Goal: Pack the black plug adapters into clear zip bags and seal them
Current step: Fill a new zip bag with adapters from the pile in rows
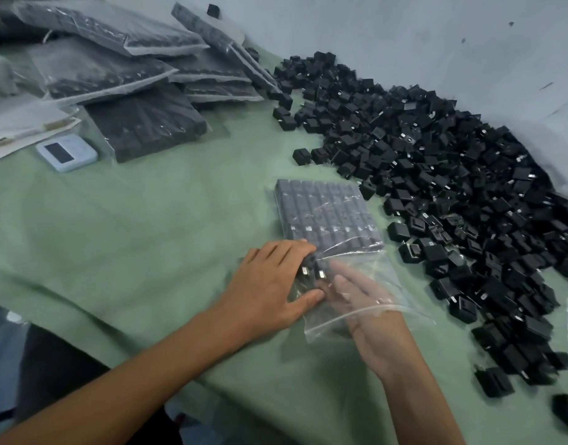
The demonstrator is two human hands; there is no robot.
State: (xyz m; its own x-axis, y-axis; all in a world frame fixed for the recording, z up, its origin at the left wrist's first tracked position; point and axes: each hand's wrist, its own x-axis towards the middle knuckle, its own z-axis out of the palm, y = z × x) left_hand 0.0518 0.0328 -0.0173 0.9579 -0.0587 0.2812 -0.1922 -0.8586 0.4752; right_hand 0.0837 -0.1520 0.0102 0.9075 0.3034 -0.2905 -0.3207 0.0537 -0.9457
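A clear zip bag (382, 277) lies on the green table, its far half filled with neat rows of black plug adapters (327, 213). My right hand (366, 313) is inside the bag's open mouth, fingers reaching toward a few adapters (313, 271) at the near left corner. From outside the bag, my left hand (270, 284) presses down on those same adapters, fingers curled over them. A large loose heap of black adapters (453, 187) spreads along the right side.
Several filled, sealed bags (141, 75) are stacked at the back left. A small white device with a screen (66, 152) and papers (22, 123) lie at the left. A grey wall (404, 33) stands behind the heap. Green cloth (148, 226) covers the table.
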